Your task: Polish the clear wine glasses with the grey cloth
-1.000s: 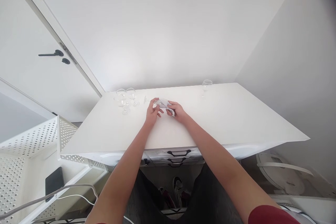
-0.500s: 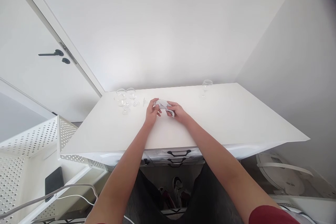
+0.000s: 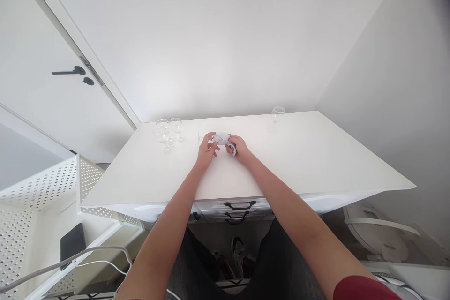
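Note:
Over the middle of the white cabinet top, a clear wine glass (image 3: pixel 220 138) lies sideways between my hands, its foot pointing left. My left hand (image 3: pixel 206 150) is closed around the glass near where stem meets bowl. At the rim end, my right hand (image 3: pixel 240 148) grips a pale grey-white cloth (image 3: pixel 232 149). Part of the cloth seems to be in or against the bowl; which one I cannot tell. Left of my hands stand three upright stemmed glasses (image 3: pixel 162 135) close together. A single stemmed glass (image 3: pixel 277 111) stands upright at the back right.
The white cabinet top (image 3: pixel 309 159) meets a wall at the back. Black-handled drawers (image 3: pixel 240 206) are below its front edge. A perforated white shelf unit (image 3: pixel 52 187) with a black flat object (image 3: pixel 72 245) and a cable stands left. A door (image 3: pixel 38 84) is at far left.
Both hands and the glass have shifted slightly right. My right fingers have closed further around the cloth, and less of it hangs out below.

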Demonstrator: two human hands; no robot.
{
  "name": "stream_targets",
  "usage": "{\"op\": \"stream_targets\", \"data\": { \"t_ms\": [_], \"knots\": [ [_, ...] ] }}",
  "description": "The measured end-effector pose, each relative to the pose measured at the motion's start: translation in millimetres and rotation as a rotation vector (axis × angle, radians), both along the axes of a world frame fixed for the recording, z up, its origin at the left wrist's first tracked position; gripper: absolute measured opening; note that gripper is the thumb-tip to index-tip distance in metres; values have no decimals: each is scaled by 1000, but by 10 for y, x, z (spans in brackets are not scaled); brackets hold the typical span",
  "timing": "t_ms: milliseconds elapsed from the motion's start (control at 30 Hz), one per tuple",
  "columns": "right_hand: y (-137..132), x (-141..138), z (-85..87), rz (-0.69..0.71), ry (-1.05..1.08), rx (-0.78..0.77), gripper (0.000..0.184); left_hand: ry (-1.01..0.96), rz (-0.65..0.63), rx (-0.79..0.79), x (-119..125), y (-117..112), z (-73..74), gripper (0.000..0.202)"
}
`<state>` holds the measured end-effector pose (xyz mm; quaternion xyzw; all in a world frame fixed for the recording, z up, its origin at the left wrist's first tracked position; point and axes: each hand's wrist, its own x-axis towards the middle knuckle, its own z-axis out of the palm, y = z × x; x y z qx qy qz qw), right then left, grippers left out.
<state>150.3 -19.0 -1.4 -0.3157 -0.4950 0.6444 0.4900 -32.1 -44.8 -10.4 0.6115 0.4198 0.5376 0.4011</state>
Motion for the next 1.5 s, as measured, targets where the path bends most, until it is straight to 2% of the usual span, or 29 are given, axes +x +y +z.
{"op": "stream_targets", "data": {
  "t_ms": [167, 267, 333, 400, 467, 533, 600, 667, 700, 833, 900, 1067, 1200, 1300, 1400, 1500],
  "knots": [
    [-112, -10, 79, 47, -144, 227, 33, -40, 171, -36, -34, 28, -23, 41],
    [-143, -38, 79, 26, -226, 282, 41, -46, 209, -84, -24, -3, 12, 43],
    [-107, -43, 52, -87, -183, 262, 39, -53, 121, -97, 8, -47, 53, 46],
    [-40, -19, 22, -233, -61, 209, 35, -46, -19, -96, 38, -94, 93, 56],
    [29, 32, 0, -374, 87, 125, 32, -21, -84, -77, 45, -123, 113, 59],
    [80, 89, -12, -479, 207, 26, 28, -2, -5, -37, 27, -119, 107, 45],
    [104, 125, -20, -529, 270, -53, 23, -22, 137, 0, 0, -84, 80, 35],
    [107, 126, -26, -520, 270, -90, 20, -42, 205, 0, -12, -38, 51, 34],
    [102, 114, -28, -505, 249, -87, 20, -39, 176, -21, -9, -21, 42, 36],
    [64, 41, -29, -365, 131, 35, 21, 55, -174, -183, 29, -24, 49, 49],
    [47, 13, -27, -304, 111, 85, 26, 82, -238, -234, 40, -49, 68, 57],
    [56, -9, -37, -304, 177, 89, 40, 83, -160, -194, 37, -57, 73, 51],
    [113, 37, -59, -430, 264, 115, 42, 101, -119, -160, 24, -29, 40, 47],
    [159, 103, -75, -553, 327, 73, 46, 38, -36, -135, -1, -19, 32, 44],
    [178, 135, -92, -654, 258, 34, 47, -63, -14, -113, -21, -29, 55, 42],
    [167, 104, -109, -579, 159, 38, 51, -103, -57, -88, -24, -55, 91, 43]
  ]
}}
